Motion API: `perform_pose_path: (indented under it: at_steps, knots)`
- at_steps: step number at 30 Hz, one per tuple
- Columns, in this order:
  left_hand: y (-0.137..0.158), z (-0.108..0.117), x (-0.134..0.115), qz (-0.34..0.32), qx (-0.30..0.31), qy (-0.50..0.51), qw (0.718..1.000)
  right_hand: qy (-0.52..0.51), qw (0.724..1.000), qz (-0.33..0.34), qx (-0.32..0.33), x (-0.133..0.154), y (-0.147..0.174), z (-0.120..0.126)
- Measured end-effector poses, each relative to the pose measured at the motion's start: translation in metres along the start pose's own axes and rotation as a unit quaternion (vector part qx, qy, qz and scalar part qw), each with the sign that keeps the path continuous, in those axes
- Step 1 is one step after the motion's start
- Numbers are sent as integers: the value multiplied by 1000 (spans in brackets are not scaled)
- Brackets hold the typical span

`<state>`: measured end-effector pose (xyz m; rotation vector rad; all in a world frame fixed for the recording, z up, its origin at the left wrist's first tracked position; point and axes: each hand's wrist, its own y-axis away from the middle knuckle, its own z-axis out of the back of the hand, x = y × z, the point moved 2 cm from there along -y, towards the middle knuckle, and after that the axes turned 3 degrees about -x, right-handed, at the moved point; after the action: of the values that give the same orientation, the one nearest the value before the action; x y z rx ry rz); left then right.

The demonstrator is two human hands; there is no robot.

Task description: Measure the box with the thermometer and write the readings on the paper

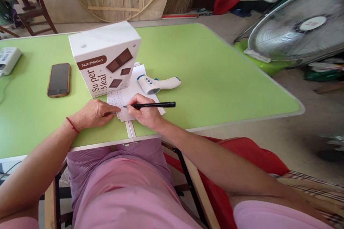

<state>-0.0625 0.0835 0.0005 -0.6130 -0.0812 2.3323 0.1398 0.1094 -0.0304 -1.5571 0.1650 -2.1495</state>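
Observation:
A sheet of white paper (134, 93) with rows of small handwriting on its left part lies near the green table's front edge. In my right hand (145, 112) is a black pen (158, 105), its tip at the paper beside the writing. My left hand (94, 113) rests at the paper's left edge, index finger stretched out and touching it, the other fingers curled, holding nothing. A white and blue infrared thermometer (161, 84) lies across the paper's right side. Behind the paper's left part stands a white NutriMotion Super Meal box (104, 57), hiding some of it.
A phone (58, 79) in a brown case lies left of the box. The green folding table (215, 78) also bears a white power strip (10, 60) at far left. Beyond its right edge stands a large fan (303, 28). A red stool (247, 154) is below right.

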Motion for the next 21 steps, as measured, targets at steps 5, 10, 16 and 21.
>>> perform_pose_path:
  at_steps: [5, 10, 16, 21]
  knots:
    - [0, 0, -1, -5, -2, 1, 1000, 10, 1000, -2, -10, -1, 0, 0]
    - [0, 0, 0, -3, 0, -2, 1000, 18, 1000, -2, -6, 1, 1, -1]
    - [0, -1, 0, 9, 11, 1, 1000, 26, 1000, 4, 8, -1, 1, 0]
    - [-1, 0, -1, 13, 15, 1, 1000, 26, 1000, 0, 9, -6, 1, 2]
